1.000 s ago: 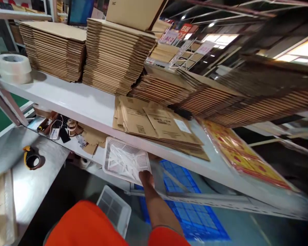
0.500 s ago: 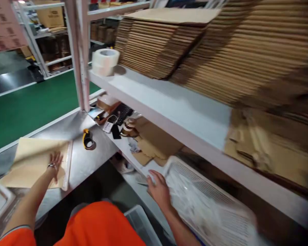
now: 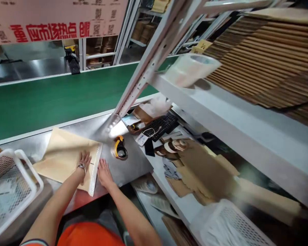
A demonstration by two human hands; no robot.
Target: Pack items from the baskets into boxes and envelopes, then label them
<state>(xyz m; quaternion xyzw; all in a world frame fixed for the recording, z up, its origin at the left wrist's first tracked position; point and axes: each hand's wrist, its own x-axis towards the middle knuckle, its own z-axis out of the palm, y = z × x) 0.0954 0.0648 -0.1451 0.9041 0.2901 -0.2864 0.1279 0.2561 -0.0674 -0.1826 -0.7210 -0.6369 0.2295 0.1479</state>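
Observation:
A tan padded mailer [image 3: 64,150] lies on the metal bench [image 3: 136,155], its whitish bubble-lined opening edge facing right. My left hand [image 3: 84,162], with a ring or watch-like band at the wrist, rests flat on the mailer near that edge, fingers spread. Just right of the edge, my right hand [image 3: 105,173] lies flat with fingers stretched out, on or close above the bench; it holds nothing visible. A yellow and black tape dispenser [image 3: 120,147] stands a little beyond my right hand.
A white perforated basket [image 3: 28,191] stands at the left. Behind the bench runs a green conveyor belt [image 3: 53,102]. On the right shelving are a keyboard [image 3: 161,124], a clear tape roll [image 3: 191,70] and stacked flat cardboard [image 3: 269,65]. Another white basket [image 3: 236,218] sits lower right.
My right hand has moved left from beside the basket of clear plastic to the bench by the mailer. My left hand stays on the mailer. The view has swung left.

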